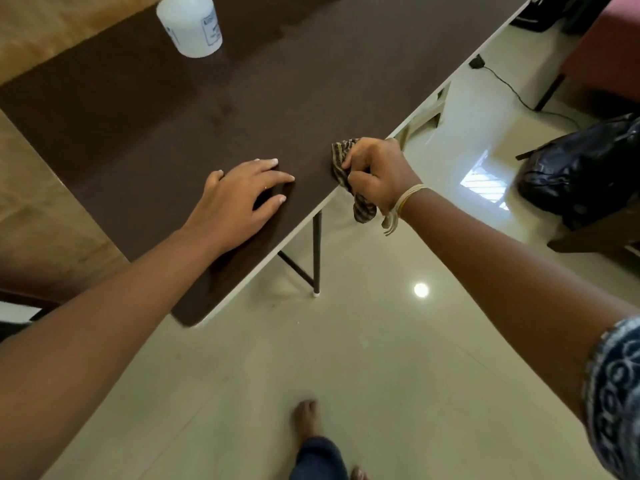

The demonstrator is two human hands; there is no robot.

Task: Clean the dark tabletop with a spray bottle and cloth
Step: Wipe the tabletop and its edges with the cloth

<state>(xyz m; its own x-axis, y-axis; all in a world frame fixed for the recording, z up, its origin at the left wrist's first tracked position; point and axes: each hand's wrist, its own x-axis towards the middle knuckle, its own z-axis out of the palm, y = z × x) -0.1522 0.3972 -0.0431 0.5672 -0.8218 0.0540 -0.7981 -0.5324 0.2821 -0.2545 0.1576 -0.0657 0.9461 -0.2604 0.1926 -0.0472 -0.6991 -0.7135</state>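
Wiping looks underway, approx mid-task: faint damp streaks show on the dark tabletop toward its far end, so spraying is prob done; rest of surface left to wipe. 1 spray bottle stands nr the far edge, 1 striped cloth at the right edge, bunched in right hand. Left hand lies flat w/ fingers spread, nr the near corner.

The spray bottle label's print is too blurred to read.

head-worn view, looking steeply down, close
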